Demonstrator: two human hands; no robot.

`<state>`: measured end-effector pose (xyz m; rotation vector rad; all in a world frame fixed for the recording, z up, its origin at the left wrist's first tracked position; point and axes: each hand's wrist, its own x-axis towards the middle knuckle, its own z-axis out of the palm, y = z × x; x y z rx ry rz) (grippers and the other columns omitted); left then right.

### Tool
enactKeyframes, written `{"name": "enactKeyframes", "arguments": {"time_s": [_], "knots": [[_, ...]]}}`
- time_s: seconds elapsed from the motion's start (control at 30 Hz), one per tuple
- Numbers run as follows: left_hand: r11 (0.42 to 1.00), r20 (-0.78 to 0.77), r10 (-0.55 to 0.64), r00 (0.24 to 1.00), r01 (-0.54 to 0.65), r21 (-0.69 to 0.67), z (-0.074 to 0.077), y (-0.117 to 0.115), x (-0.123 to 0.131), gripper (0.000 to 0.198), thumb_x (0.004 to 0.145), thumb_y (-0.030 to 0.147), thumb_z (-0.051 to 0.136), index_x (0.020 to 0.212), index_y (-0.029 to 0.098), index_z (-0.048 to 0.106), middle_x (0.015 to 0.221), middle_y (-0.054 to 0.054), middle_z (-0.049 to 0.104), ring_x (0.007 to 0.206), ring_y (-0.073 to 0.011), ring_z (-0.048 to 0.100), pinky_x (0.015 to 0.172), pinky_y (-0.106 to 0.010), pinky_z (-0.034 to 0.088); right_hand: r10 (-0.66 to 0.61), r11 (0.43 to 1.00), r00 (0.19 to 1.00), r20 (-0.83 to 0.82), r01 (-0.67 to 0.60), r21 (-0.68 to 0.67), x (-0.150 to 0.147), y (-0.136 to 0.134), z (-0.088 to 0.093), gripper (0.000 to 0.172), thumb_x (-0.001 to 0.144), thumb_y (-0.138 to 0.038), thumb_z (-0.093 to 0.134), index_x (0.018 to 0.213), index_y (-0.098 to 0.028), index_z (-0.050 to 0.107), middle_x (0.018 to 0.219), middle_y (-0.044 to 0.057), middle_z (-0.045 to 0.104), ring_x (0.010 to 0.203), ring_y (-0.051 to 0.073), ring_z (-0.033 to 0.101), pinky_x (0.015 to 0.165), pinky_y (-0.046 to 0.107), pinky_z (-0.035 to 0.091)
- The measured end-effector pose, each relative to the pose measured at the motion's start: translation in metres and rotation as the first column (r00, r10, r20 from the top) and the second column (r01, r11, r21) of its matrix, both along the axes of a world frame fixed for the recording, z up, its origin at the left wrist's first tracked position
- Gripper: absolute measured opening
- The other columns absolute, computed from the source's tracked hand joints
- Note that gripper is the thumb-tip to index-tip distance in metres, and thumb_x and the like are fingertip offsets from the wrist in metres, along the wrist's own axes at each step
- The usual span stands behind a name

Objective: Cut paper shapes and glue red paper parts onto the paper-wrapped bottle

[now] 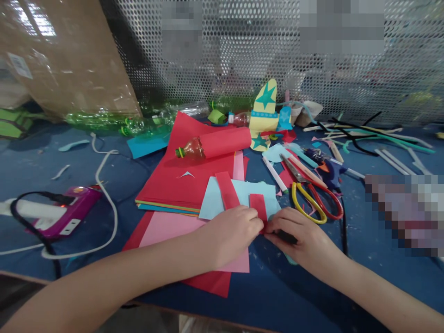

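Note:
My left hand, its fingers curled, rests on a red paper strip that sticks out above the knuckles. Thumb and fingertips of my right hand pinch the lower end of another red length of paper; whether both are one folded strip is hidden under my left hand. Beneath them lies a light blue sheet, partly over a pink sheet and a stack of coloured paper. A plastic bottle wrapped in a red paper tube lies on the stack.
Scissors with red and yellow handles lie beside my right hand, near a marker and a blue glue gun. A purple power strip with cables sits left. A yellow paper rocket and green bottles stand behind.

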<state>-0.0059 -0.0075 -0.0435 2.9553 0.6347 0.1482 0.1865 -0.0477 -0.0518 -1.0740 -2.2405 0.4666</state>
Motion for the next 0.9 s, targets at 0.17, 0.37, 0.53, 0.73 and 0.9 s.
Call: {"name": "enactKeyframes", "arguments": {"time_s": [0.17,0.37,0.53,0.73,0.9], "knots": [[0.998,0.029,0.027,0.999,-0.025,-0.056,0.004,-0.001,-0.003,0.012,0.091,0.009,0.051,0.082,0.015,0.057,0.079,-0.001,0.058,0.075,-0.0169,0.056,0.063,-0.029,0.042,-0.022,0.999,1.000,-0.007,0.023,0.035,0.000,0.000,-0.002,0.010,0.091,-0.015,0.054,0.084,-0.018,0.060,0.078,0.006,0.065,0.072,0.019,0.060,0.065,0.033,0.053],[0.999,-0.047,0.020,0.999,-0.021,-0.024,0.016,-0.001,-0.005,0.012,0.089,0.010,0.054,0.079,0.015,0.059,0.077,-0.003,0.058,0.072,-0.0178,0.055,0.053,-0.028,0.037,-0.043,0.996,0.997,0.066,0.038,0.075,-0.002,0.000,0.001,0.017,0.096,-0.019,0.047,0.084,-0.018,0.060,0.077,0.006,0.064,0.070,0.019,0.060,0.062,0.033,0.054],[0.990,-0.009,0.059,0.998,-0.060,-0.127,0.012,0.000,-0.002,0.014,0.092,0.014,0.052,0.080,0.014,0.060,0.080,-0.002,0.060,0.076,-0.0165,0.058,0.063,-0.028,0.043,-0.086,0.992,0.977,0.195,0.067,0.106,-0.004,-0.003,-0.001,0.018,0.096,-0.019,0.044,0.085,-0.017,0.058,0.078,0.007,0.063,0.071,0.021,0.059,0.065,0.037,0.054],[0.999,-0.056,-0.037,0.998,0.039,0.030,0.011,0.001,0.000,0.015,0.089,0.006,0.052,0.078,0.011,0.060,0.077,-0.004,0.061,0.077,-0.0193,0.057,0.068,-0.031,0.044,-0.068,0.995,0.974,0.215,0.049,0.092,-0.004,-0.005,-0.002,0.011,0.093,-0.016,0.047,0.088,-0.018,0.056,0.079,0.007,0.061,0.073,0.023,0.057,0.066,0.038,0.052],[1.000,-0.046,-0.018,0.999,0.019,0.018,0.011,0.002,0.001,0.016,0.090,0.008,0.052,0.077,0.012,0.060,0.076,-0.003,0.061,0.074,-0.0180,0.057,0.066,-0.030,0.043,-0.022,0.999,0.994,0.111,0.017,0.043,-0.002,-0.002,-0.002,0.009,0.092,-0.012,0.051,0.090,-0.018,0.057,0.083,0.007,0.064,0.076,0.022,0.056,0.068,0.037,0.051]]}}
